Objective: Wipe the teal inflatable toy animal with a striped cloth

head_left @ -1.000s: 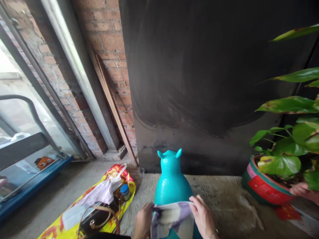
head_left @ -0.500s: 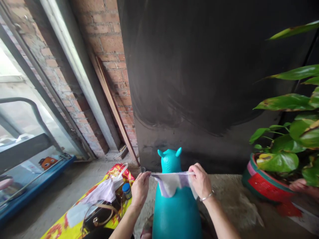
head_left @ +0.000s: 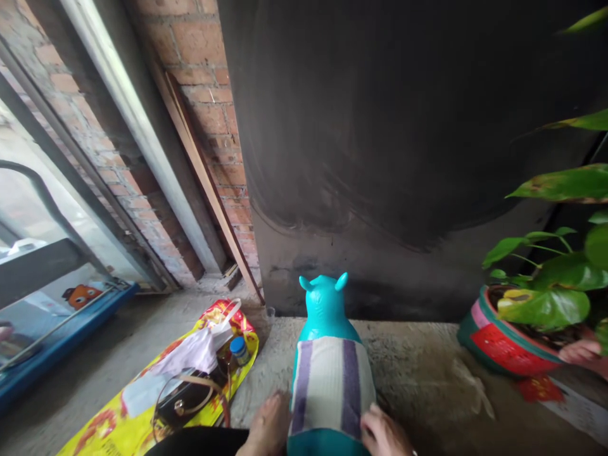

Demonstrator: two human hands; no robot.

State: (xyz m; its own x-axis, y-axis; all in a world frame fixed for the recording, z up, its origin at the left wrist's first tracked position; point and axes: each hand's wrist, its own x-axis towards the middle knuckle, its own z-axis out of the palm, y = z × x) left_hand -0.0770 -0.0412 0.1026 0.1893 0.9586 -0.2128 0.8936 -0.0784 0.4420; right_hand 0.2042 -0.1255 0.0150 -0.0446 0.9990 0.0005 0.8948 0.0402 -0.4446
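A teal animal-shaped toy [head_left: 325,310] with two small ears stands in front of me, its head towards the dark panel. Across its back lies a white cloth with purple stripes [head_left: 327,383], spread nearly flat. My left hand [head_left: 268,424] is low at the cloth's left edge, with its fingers blurred and partly hidden against the toy's side. At the lower right corner of the cloth, my right hand [head_left: 382,434] has its fingers bent and closed on the edge.
To the left, a yellow and red bag [head_left: 102,421] lies under a black handbag [head_left: 190,399], a pale cloth [head_left: 187,354] and a blue-lidded jar [head_left: 239,350]. A blue cart [head_left: 114,297] stands farther left. Another person's hand [head_left: 582,351] touches a potted plant [head_left: 508,335] at right.
Both hands have come down and towards me. The striped cloth, held stretched and folded above the toy before, now lies spread over its back. The view has shifted slightly.
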